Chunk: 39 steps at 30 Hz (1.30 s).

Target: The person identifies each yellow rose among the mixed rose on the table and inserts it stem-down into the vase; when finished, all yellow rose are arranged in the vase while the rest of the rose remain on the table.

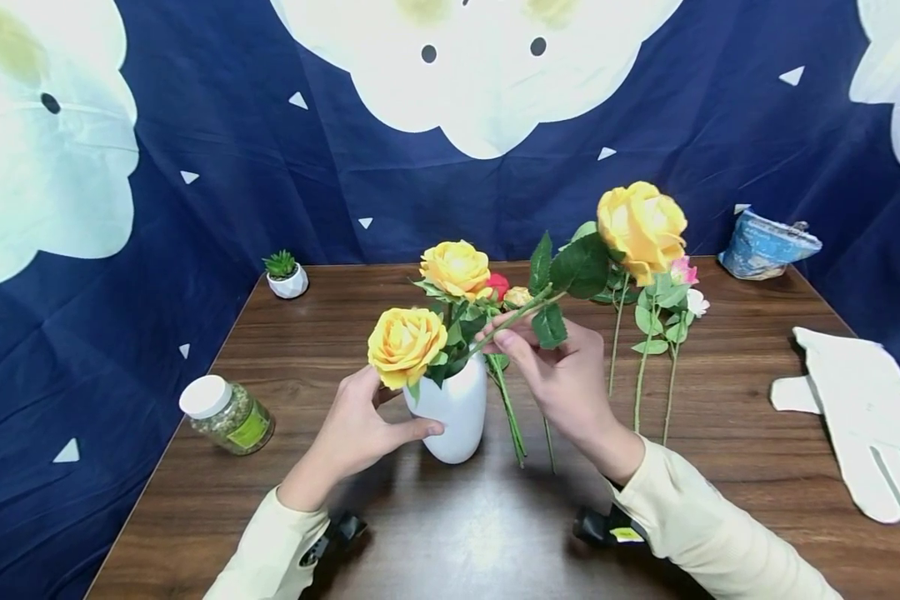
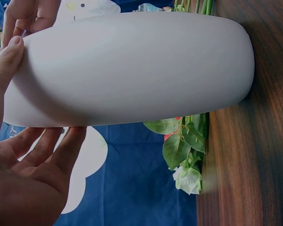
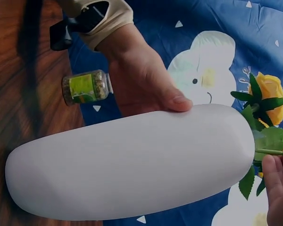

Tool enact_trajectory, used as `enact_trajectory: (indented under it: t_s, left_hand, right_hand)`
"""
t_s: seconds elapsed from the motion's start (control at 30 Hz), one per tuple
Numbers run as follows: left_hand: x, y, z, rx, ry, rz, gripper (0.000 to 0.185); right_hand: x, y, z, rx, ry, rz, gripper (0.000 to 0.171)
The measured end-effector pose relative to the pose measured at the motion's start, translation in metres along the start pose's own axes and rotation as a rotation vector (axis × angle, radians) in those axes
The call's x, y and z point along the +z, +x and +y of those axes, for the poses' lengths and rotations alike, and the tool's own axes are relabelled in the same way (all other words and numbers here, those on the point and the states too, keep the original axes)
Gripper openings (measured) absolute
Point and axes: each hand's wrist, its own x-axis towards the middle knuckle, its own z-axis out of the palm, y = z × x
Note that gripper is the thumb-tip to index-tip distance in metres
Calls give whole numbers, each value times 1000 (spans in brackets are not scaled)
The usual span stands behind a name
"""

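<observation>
A white vase (image 1: 453, 425) stands on the table with two yellow roses (image 1: 407, 347) in its mouth. My left hand (image 1: 360, 429) grips the vase from the left, its thumb on the near side; in the left wrist view its fingers (image 2: 68, 150) curve along the vase's side. Between thumb and fingers, my right hand (image 1: 573, 379) pinches the green stem of another yellow rose (image 1: 641, 229), whose bloom leans up to the right. The lower end of that stem is at the vase's mouth; leaves hide whether it is inside. The right wrist view shows the right hand (image 3: 279, 183) beside the mouth.
Behind and right of the vase lie loose flowers, among them a red one (image 1: 498, 286), a pink one (image 1: 682, 271) and a white one (image 1: 696, 303). A lidded jar (image 1: 232, 417) and potted succulent (image 1: 287, 277) are left; white gloves (image 1: 858, 408) and a blue pouch (image 1: 768, 244) right.
</observation>
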Motion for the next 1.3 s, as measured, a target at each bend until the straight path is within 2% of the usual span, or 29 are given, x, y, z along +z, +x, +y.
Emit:
enact_trajectory:
  t_s: [0.17,0.33,0.43,0.6,0.77,0.9,0.97,1.0,1.13,1.2,1.3]
  left_hand:
    - [0,0,1,4,-5,2,84]
    - [0,0,1,8,-3,6,84]
    - [0,0,0,17,9,10,83]
    - [0,0,-2,31,19,11,81]
    - [0,0,0,7,-1,8,81]
    - [0,1,0,-3,-7,10,80]
    - [0,1,0,-4,-7,10,80]
    - [0,1,0,-5,-7,10,80]
    - [0,1,0,-8,-7,6,80]
    - [-1,1,0,-9,-15,5,80]
    - [-1,1,0,-3,-14,6,80]
  right_hand:
    - [1,-1,2,43,-115,-9,7]
    - [3,-1,5,-10,-161,-6,7]
    - [5,-1,5,-42,-143,-16,7]
    - [8,-1,5,-41,-61,-26,6]
    - [10,-2,9,-60,-77,-50,12]
    - [12,-5,15,-145,-167,-42,37]
    - [14,-5,17,-178,-160,-33,41]
    - [15,-5,18,-183,-147,-26,41]
    - [17,-5,21,-171,-47,9,6]
    - [18,-6,21,-143,-43,21,2]
    - [19,-6,20,-60,-105,-4,7]
